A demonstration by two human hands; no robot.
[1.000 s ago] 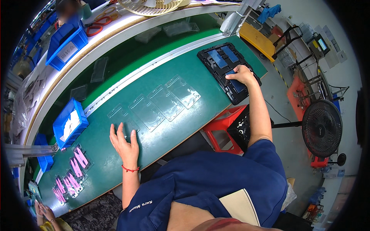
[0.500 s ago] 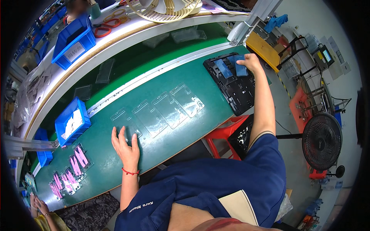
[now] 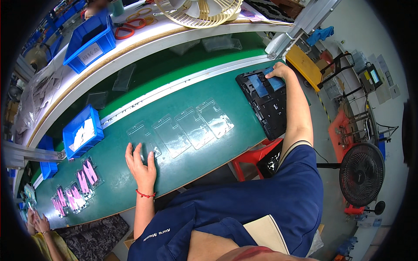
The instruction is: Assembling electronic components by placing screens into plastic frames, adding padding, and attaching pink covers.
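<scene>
My left hand (image 3: pixel 141 165) lies flat and spread on the green table (image 3: pixel 204 148), its fingertips at the near edge of the leftmost clear plastic blister tray (image 3: pixel 143 138). Several such clear trays (image 3: pixel 193 126) lie side by side to its right. My right hand (image 3: pixel 283 72) reaches far right onto a black tray (image 3: pixel 266 106) and pinches a light blue flat piece (image 3: pixel 275 82) at the tray's far corner. A second blue piece (image 3: pixel 258 85) lies in the tray beside it.
A small blue bin (image 3: pixel 82 132) with white parts sits left of the clear trays; packs with pink parts (image 3: pixel 82 176) lie further left. Another person's hands (image 3: pixel 37 222) are at the lower left. A larger blue bin (image 3: pixel 90 40), a desk fan (image 3: pixel 204 11) and a floor fan (image 3: pixel 361 173) stand around.
My right hand has moved from the near part of the black tray to its far corner and now grips a blue piece. My left hand has stayed flat on the table.
</scene>
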